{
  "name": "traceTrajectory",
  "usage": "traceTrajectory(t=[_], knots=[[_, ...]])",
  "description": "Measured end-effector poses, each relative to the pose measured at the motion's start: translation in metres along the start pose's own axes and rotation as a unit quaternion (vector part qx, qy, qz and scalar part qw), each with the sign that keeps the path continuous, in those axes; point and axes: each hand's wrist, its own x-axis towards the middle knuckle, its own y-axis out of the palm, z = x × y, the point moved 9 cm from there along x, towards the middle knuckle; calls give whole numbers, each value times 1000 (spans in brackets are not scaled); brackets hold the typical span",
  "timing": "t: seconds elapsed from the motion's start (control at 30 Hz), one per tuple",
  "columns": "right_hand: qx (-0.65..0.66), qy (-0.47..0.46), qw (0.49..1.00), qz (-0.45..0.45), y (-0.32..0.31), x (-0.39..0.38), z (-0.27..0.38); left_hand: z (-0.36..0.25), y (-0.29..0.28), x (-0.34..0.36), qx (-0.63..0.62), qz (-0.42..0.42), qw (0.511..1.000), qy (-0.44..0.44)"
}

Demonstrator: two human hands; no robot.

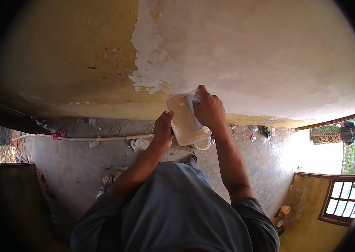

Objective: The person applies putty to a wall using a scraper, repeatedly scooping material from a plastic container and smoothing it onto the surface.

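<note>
My left hand grips the side of a translucent rectangular plastic tub, thumb over its rim. Pale paste coats the tub's inside. My right hand is closed on a flat, pale scraper, its broad blade down inside the tub; the fingers hide its grip. Both hands are in front of a wall, close to its lower part. Whitish filler covers the wall's right side, while old yellow paint flakes on its left.
A white bucket stands on the floor below the tub. A long pale pole lies along the wall's foot, with a pink cloth on it. Scraps litter the floor. Another person is outside the bright opening at right, near a window.
</note>
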Motion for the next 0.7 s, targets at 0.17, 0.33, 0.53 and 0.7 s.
traceTrajectory(t=[0.17, 0.33, 0.53, 0.7], knots=[[42, -40, 998, 39, 7, -17, 34, 1, 0, 5, 4, 16, 1000, -5], [13, -39, 999, -5, 0, -4, 18, 3, -6, 8, -40, 19, 999, 6], [-77, -11, 997, -7, -11, -7, 22, -10, 4, -1, -49, 24, 998, 26], [-72, -33, 997, -24, -12, -4, 25, -11, 2, 2, -54, 24, 998, 26]])
